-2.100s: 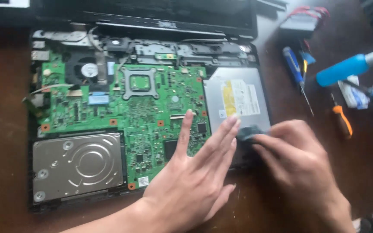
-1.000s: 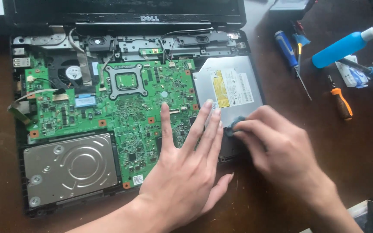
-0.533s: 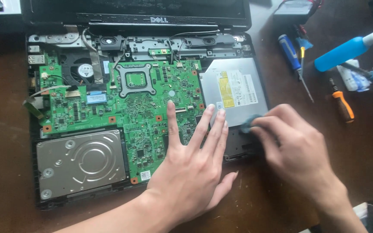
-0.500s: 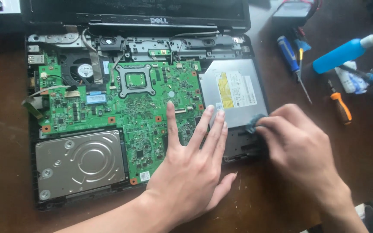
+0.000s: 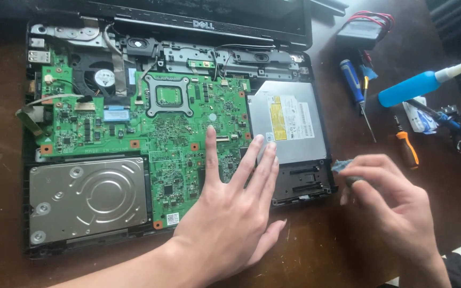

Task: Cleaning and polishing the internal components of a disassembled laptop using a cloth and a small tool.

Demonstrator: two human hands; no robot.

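Two bare hands work over an opened black laptop base (image 5: 28, 250) that lies on a dark brown wooden table (image 5: 348, 256), its screen hinged back at the top of the view. Largest inside the shell is the green motherboard (image 5: 150, 133), with an empty square processor socket near its top and a round black cooling fan (image 5: 100, 77) at its upper left. Below it at the left sits a silver metal hard drive (image 5: 89, 197). At the right of the board lies a flat silver optical drive (image 5: 294, 125) with a yellow and white label, and just below that a bare black plastic bay (image 5: 302, 184).

The left hand (image 5: 230, 213) lies flat, fingers spread and open, holding nothing; its palm rests on the board's lower right corner and its fingertips reach the near edge of the optical drive. The right hand (image 5: 390, 205) hovers just off the laptop's right edge, thumb and fingertips pinched on a small grey-blue scrap (image 5: 341, 165); what it is cannot be told.

Beyond the laptop, on the right of the table, lie a blue bottle with a white nozzle (image 5: 417, 86), a blue-handled screwdriver (image 5: 354, 88) and a small orange-handled screwdriver (image 5: 405, 149).

Judging by this, the step looks like wiping or cleaning around the drive bay, with the shell braced. A next move would call for bringing the pinched scrap back to the bay while the flat hand steadies the base.
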